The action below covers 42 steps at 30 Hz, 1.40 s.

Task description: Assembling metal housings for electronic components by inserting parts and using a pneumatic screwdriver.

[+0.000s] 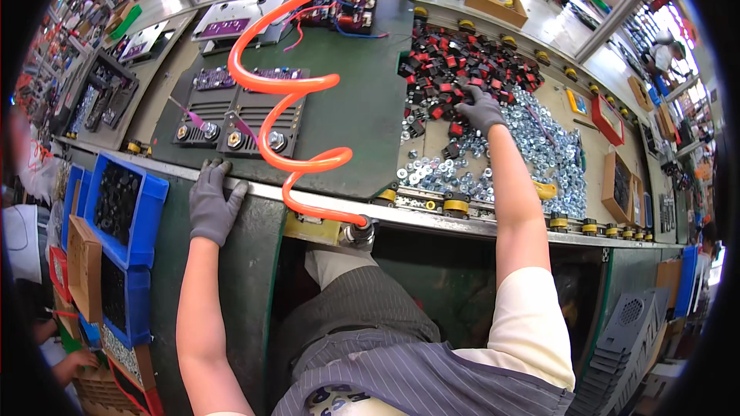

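Note:
My left hand (215, 202), in a grey glove, rests on the bench's metal front edge with its thumb apart from the fingers and nothing in it. In front of it lies a black finned housing (231, 112) with purple circuit boards (213, 78), and bolts with nuts (234, 139) along its near side. Also gloved in grey, my right hand (484, 110) reaches over the near side of a heap of small red and black parts (443, 62). Its thumb and forefinger are apart, and no part shows between them. Loose silver nuts (539, 162) lie beside and below that hand.
An orange coiled air hose (266, 81) hangs across the left of the bench. Blue bins (146, 219) with dark parts stand at the left. A yellow-handled item (545, 189) lies among the nuts, and a red box (607, 119) stands farther right. Rollers (455, 206) line the front edge.

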Available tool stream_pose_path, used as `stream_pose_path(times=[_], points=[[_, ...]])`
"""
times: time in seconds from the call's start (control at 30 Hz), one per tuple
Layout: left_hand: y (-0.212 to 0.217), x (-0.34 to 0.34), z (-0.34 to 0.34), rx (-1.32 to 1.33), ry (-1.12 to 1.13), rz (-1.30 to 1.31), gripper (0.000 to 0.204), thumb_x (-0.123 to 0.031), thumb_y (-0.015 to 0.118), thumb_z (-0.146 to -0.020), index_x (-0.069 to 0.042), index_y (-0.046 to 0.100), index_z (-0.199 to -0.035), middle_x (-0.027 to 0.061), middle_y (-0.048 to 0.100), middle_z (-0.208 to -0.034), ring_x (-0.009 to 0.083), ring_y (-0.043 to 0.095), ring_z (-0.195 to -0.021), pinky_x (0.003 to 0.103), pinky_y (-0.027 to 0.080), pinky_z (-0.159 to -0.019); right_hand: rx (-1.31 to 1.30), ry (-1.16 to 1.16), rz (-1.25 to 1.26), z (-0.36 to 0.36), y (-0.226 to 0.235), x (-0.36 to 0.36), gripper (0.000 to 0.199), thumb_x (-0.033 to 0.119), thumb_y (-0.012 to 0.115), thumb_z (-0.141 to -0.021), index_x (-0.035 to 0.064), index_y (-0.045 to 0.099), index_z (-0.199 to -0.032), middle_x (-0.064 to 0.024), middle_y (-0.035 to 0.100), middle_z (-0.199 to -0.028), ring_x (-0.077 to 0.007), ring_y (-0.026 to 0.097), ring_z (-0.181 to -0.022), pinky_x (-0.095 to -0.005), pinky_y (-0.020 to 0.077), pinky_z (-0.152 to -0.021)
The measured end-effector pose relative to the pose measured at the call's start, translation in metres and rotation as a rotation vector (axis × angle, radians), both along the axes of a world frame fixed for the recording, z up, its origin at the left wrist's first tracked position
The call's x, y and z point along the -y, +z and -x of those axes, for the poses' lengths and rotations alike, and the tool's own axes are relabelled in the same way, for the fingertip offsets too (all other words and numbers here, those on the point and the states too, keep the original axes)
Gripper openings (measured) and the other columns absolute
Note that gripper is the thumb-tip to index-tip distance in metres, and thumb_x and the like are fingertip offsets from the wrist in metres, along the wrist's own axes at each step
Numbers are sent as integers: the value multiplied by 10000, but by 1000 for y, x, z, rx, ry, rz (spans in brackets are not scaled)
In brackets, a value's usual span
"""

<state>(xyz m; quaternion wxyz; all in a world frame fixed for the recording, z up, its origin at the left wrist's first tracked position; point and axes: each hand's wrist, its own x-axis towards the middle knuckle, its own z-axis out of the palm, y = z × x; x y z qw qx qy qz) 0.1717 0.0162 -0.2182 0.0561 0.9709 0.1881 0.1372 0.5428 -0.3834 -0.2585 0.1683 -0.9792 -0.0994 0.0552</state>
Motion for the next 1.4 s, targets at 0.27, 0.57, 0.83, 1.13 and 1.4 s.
stream_pose_path(times=[0.27,0.57,0.83,1.13,1.4], points=[[0,18,-2,-3,1,-29,615,-536,563,-762,-93,506,-1186,152,490,-1251,309,378,-1244,430,260,-1026,90,49,-88,-11,4,13,518,442,714,-677,161,602,-1098,-149,617,-1036,-296,587,-970,-381,451,-834],[2,41,4,-24,-143,34,594,-521,575,-758,-160,498,-1223,87,467,-1283,269,346,-1264,422,210,-1060,216,564,-657,111,54,-85,504,281,728,-721,99,546,-1154,-119,578,-1020,-235,563,-939,-345,457,-834],[1,65,-3,-21,-281,45,697,-518,628,-702,-165,459,-1279,90,429,-1328,260,331,-1280,418,171,-1082,375,519,-254,150,38,-66,839,437,728,-662,92,352,-1328,-181,452,-1250,-354,414,-1151,-427,323,-992],[5,86,-3,-365,123,-85,943,-272,660,-625,-189,172,-1428,84,187,-1479,260,139,-1375,516,111,-1073,548,-93,162,171,75,178,684,385,716,-646,98,482,-1221,-182,495,-1177,-344,453,-1104,-433,361,-947],[1,97,-9,-468,138,-202,937,-259,640,-692,-195,78,-1439,63,132,-1495,252,126,-1379,522,181,-1056,365,-1208,793,347,167,480,497,381,631,-691,125,555,-1110,-123,468,-1239,-318,427,-1160,-443,374,-945]])
